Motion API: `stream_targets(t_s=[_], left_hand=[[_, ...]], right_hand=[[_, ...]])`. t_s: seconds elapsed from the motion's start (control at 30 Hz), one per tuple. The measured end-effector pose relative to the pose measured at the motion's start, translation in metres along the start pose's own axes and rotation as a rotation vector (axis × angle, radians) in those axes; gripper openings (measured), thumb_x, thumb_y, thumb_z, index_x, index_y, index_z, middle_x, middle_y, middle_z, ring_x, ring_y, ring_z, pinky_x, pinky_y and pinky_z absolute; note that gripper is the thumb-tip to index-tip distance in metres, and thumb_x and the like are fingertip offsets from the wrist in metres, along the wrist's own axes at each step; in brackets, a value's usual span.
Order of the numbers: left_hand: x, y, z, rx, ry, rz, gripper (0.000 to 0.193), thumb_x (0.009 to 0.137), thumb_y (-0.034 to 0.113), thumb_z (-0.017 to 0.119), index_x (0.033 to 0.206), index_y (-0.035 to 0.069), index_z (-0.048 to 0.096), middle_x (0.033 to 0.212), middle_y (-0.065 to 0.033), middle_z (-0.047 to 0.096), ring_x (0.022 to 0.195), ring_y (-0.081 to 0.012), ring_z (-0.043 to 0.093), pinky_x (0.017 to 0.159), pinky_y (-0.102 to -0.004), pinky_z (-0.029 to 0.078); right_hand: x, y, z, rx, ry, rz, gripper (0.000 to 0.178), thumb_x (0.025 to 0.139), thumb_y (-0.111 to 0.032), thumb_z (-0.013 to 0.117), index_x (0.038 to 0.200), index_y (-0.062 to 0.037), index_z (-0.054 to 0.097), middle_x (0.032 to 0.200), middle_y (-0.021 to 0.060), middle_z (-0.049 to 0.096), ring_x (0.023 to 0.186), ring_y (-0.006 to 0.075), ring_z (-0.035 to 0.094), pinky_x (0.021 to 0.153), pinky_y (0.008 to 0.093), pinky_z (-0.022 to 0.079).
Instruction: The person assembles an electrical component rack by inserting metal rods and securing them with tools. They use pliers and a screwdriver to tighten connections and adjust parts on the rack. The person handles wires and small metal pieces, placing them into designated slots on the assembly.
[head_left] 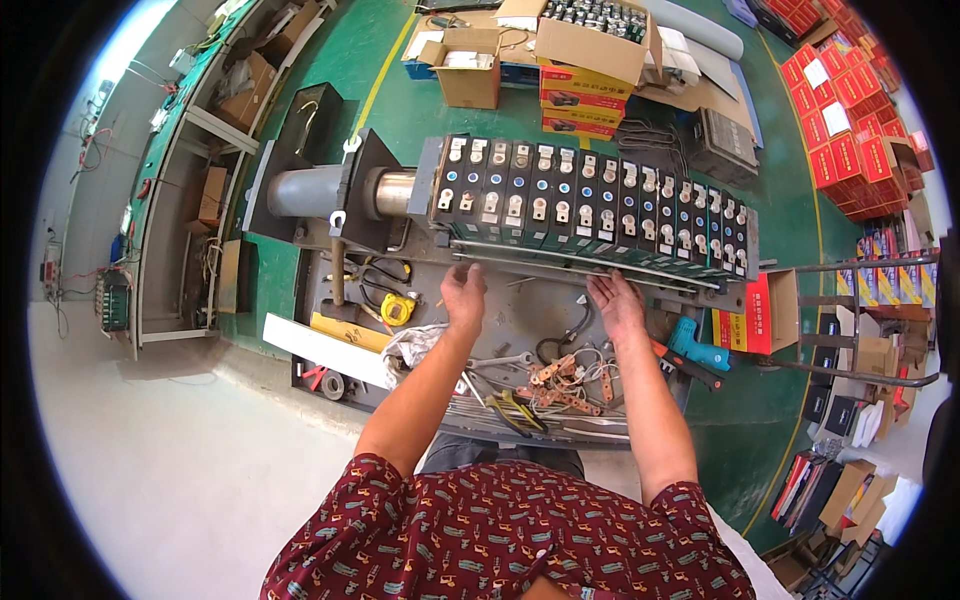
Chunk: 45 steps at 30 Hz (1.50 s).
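A long row of black battery cells (590, 205) with metal terminals is clamped in a grey steel press in front of me. Thin metal rods (575, 265) run along the row's near side. My left hand (463, 297) has its fingers closed at the left part of the nearer rod. Farther right, my right hand (616, 304) pinches the same rod, its fingers partly curled and palm turned up. The fingertips are small in view, so their exact grip is hard to make out. Left of the cells, a thick steel cylinder (305, 193) sits between upright plates.
On the bench lie a hammer (338, 270), a yellow tape measure (397, 308), a white rag (412, 347), copper connectors (575, 380), pliers (515, 410) and a teal power tool (697, 345). Cardboard boxes (468, 70) stand beyond; red boxes (850, 150) are stacked at right.
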<state>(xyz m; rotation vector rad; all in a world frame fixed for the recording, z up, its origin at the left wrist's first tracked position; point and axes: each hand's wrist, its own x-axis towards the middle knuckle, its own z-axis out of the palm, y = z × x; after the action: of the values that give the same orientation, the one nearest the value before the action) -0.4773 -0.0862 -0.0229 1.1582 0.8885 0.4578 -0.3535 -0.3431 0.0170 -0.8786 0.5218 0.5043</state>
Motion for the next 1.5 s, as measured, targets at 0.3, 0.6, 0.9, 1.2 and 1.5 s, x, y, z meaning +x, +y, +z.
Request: stream_targets(t_s=[0.3,0.6,0.9,1.2,1.5], left_hand=[[0.023,-0.003,-0.009,0.123,0.272,0.143,0.037,0.089,0.017,0.071,0.120,0.011,0.052,0.093,-0.0043,0.063,0.070,-0.0138,0.057,0.050,-0.0277,0.048],[0.031,0.020,-0.013,0.213,0.079,0.226,0.021,0.090,0.014,0.072,0.104,0.001,0.063,0.079,-0.0005,0.061,0.058,-0.0074,0.047,0.046,-0.0243,0.035],[0.038,0.026,-0.019,0.288,0.076,0.183,0.017,0.093,0.015,0.068,0.105,0.002,0.064,0.085,-0.0015,0.067,0.062,-0.0081,0.052,0.050,-0.0254,0.038],[0.041,0.037,-0.017,0.214,0.019,0.081,0.015,0.092,0.015,0.070,0.085,0.005,0.061,0.064,0.0028,0.051,0.048,-0.0067,0.038,0.043,-0.0249,0.029],[0.039,0.042,-0.019,0.148,-0.055,0.005,0.014,0.092,0.016,0.070,0.087,0.006,0.061,0.066,0.0031,0.051,0.049,-0.0067,0.039,0.044,-0.0240,0.030]], right_hand=[[0.007,0.003,-0.004,0.065,-0.063,-0.058,0.019,0.089,-0.002,0.064,0.106,0.0028,0.057,0.099,0.0175,0.065,0.092,0.0350,0.069,0.087,0.0507,0.059],[0.008,0.008,-0.007,0.085,-0.027,-0.070,0.014,0.094,-0.012,0.064,0.103,-0.0008,0.061,0.096,0.0119,0.069,0.083,0.0253,0.071,0.076,0.0407,0.062],[0.008,0.010,0.003,0.098,-0.024,-0.050,0.015,0.095,-0.013,0.062,0.104,0.0000,0.062,0.094,0.0116,0.069,0.082,0.0231,0.071,0.074,0.0387,0.063],[0.005,0.008,0.003,0.125,-0.042,-0.058,0.015,0.095,-0.013,0.063,0.103,-0.0008,0.061,0.093,0.0116,0.069,0.079,0.0234,0.071,0.071,0.0378,0.063],[0.008,0.016,0.001,0.167,-0.026,-0.074,0.013,0.095,-0.014,0.064,0.100,-0.0023,0.060,0.089,0.0086,0.069,0.077,0.0225,0.072,0.067,0.0360,0.062]])
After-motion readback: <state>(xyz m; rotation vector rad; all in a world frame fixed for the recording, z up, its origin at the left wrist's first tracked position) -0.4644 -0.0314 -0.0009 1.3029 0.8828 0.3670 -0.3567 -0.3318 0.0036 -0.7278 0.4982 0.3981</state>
